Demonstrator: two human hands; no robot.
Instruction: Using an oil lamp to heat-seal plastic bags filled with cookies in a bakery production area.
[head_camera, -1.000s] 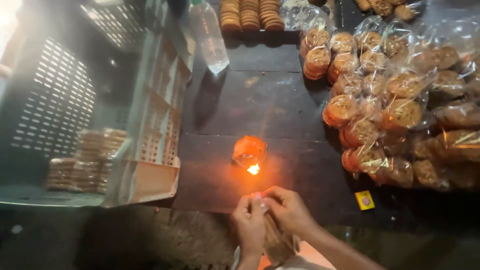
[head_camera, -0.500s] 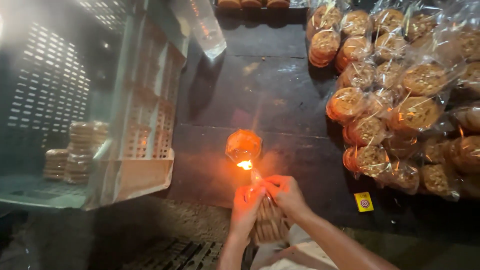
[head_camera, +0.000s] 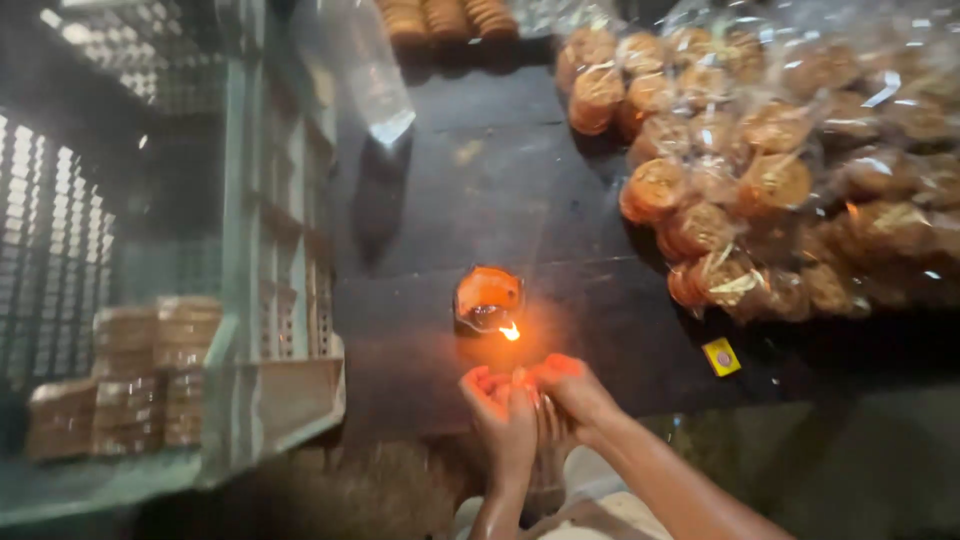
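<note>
Fingers of left hand and right hand: pinched together on the top of a clear bag of biscuits, just below a small flame. Oil lamp: on dark table, just beyond the hands. Bagged biscuits: heaped at right. Yellow matchbox: nearby. Green crate: left, holding stacked packs.

This looks like a small snack-making or packing workshop, dim and lit mostly by a small oil lamp burning on a dark table. Heaps of round fried snacks sealed in clear plastic bags cover the right side of the table. On the left, a pale green plastic crate holds stacks of packed biscuits.
</note>
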